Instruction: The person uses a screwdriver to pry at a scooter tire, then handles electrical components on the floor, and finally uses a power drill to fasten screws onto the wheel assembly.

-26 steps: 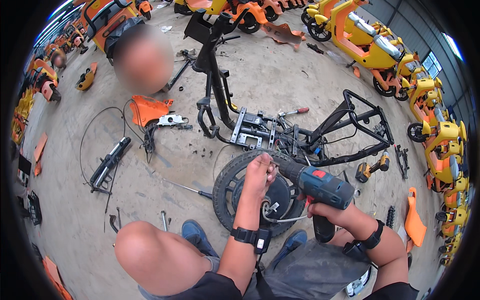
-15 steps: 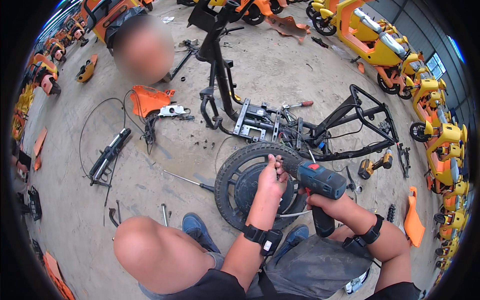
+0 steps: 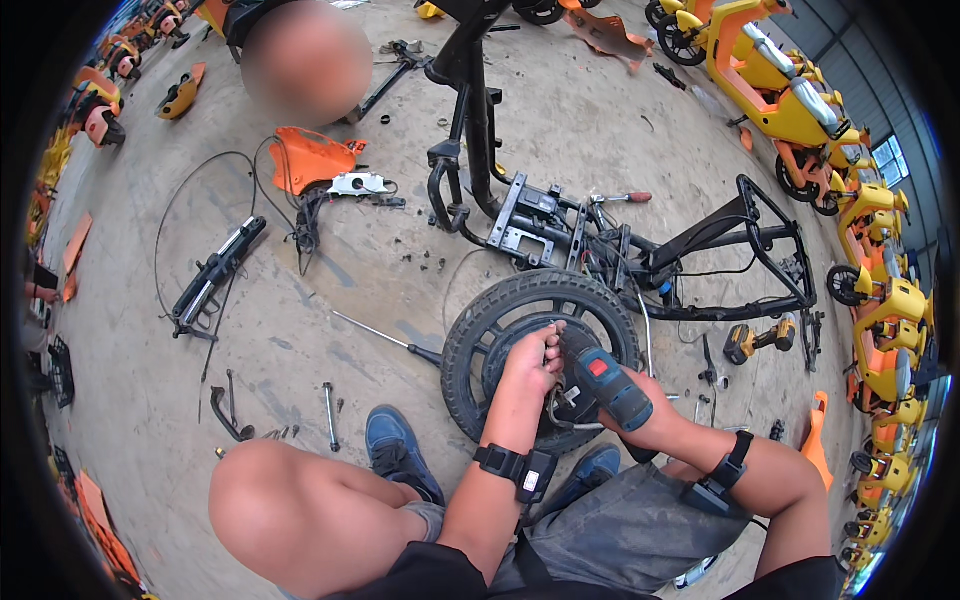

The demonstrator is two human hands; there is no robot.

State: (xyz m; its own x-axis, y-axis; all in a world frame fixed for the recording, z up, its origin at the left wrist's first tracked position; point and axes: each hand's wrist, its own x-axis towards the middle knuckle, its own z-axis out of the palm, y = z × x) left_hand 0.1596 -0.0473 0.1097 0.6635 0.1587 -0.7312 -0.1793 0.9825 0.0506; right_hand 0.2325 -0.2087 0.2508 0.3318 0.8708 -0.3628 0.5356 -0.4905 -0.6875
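My right hand (image 3: 648, 412) grips a blue-and-black cordless drill (image 3: 615, 388) with a red patch on top. Its handle is mostly hidden under the body and my hand. At the drill's nose, my left hand (image 3: 536, 358) is closed with fingers curled and pinched; whatever they hold is too small to make out. Both hands are above a black scooter wheel (image 3: 470, 312) with a treaded tyre and a large hub, lying flat in front of my feet. A bent metal stand or rod (image 3: 585, 426) shows beside the hub, partly hidden by the drill.
Beyond the wheel lies a black scooter frame (image 3: 700, 245), with a red-handled screwdriver (image 3: 625, 198) beside it. A yellow cordless drill (image 3: 760, 340) rests at right. Shock absorbers (image 3: 220, 278) and an orange panel (image 3: 305, 160) lie left. Another person (image 3: 305, 62) is at upper left; yellow scooters (image 3: 765, 80) line the right.
The drill has swung from pointing left to pointing more away from me, and its body has come left and down. My left hand stays at its nose. The view has shifted slightly.
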